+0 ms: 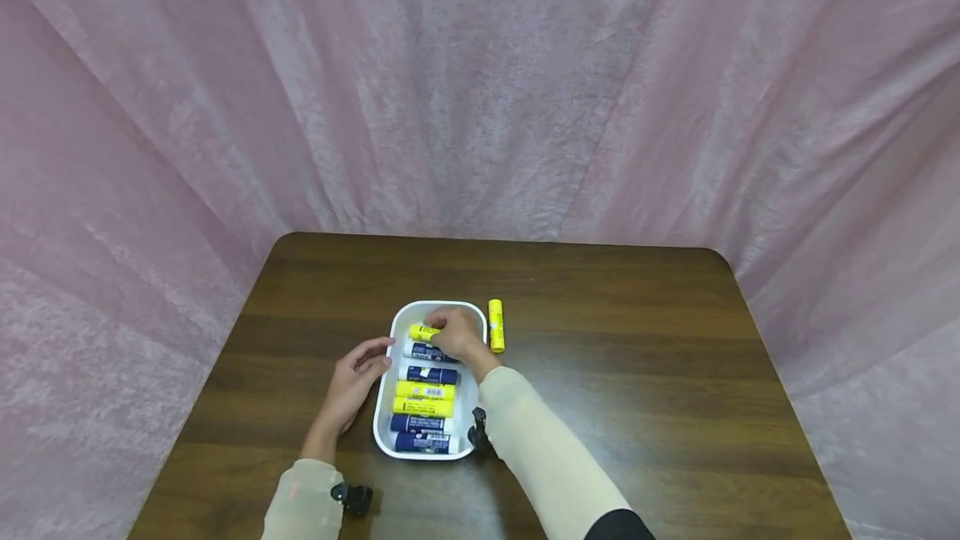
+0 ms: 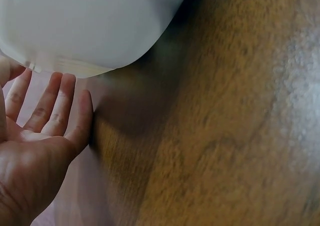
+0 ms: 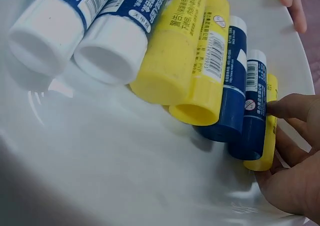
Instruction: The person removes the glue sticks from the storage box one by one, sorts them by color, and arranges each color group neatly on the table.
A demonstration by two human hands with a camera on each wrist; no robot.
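Head cam: right hand (image 1: 457, 333) pinches yellow glue stick (image 1: 422, 332) in white tray (image 1: 384, 407); left hand (image 1: 358, 377) relaxed, fingers loose at tray's edge.

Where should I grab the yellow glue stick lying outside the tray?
Pinch the yellow glue stick mid-barrel across its width, coming from above. It lies flat on the table, pointing away, close beside the white tray rim, so its right side is freer.

Glossy white plastic tray (image 1: 397, 319), smooth plastic glue sticks (image 1: 424, 390), dark grained wooden table (image 1: 615, 357), crinkled pink cloth backdrop (image 1: 480, 82).
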